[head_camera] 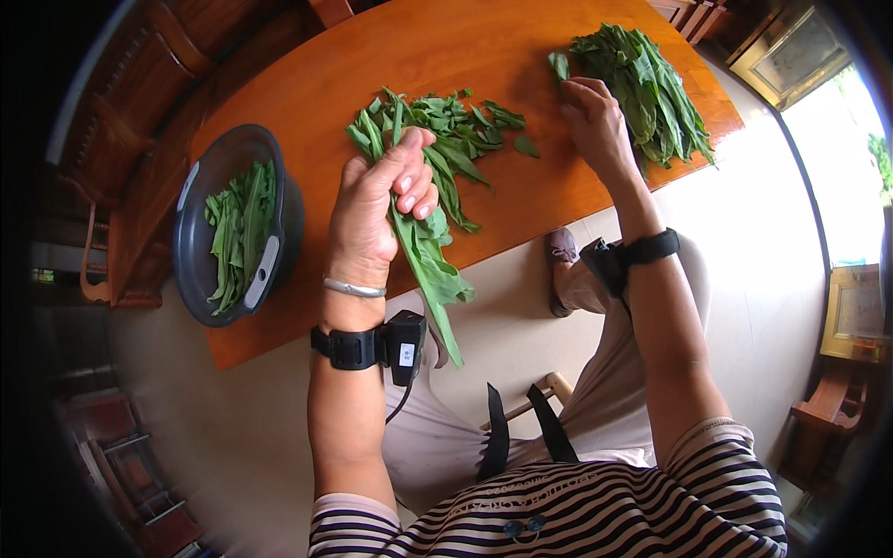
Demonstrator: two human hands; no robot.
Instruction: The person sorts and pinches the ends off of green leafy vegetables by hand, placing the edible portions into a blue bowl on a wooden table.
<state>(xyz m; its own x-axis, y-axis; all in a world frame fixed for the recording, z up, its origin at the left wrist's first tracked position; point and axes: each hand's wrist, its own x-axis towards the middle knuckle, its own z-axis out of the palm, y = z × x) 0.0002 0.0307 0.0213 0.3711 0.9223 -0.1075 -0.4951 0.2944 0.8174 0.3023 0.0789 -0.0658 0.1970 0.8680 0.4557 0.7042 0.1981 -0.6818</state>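
My left hand [391, 192] is closed around a small bunch of long green leafy stems [429, 258], whose leaves hang down over the table's near edge. Behind that hand lies a loose heap of torn green leaves [453, 125] on the wooden table. My right hand [593, 118] is farther right, beside a big pile of leafy greens [649, 97]. A small green leaf [559, 65] shows at its fingertips, and the fingers are bent; whether they grip the leaf is not clear.
A dark grey plastic basin [289, 223] with leafy greens [244, 230] inside stands at the left end of the wooden table [314, 70]. Carved wooden chairs [132, 139] are at the left. Below the table are a shoe [560, 247] and part of a stool [558, 385].
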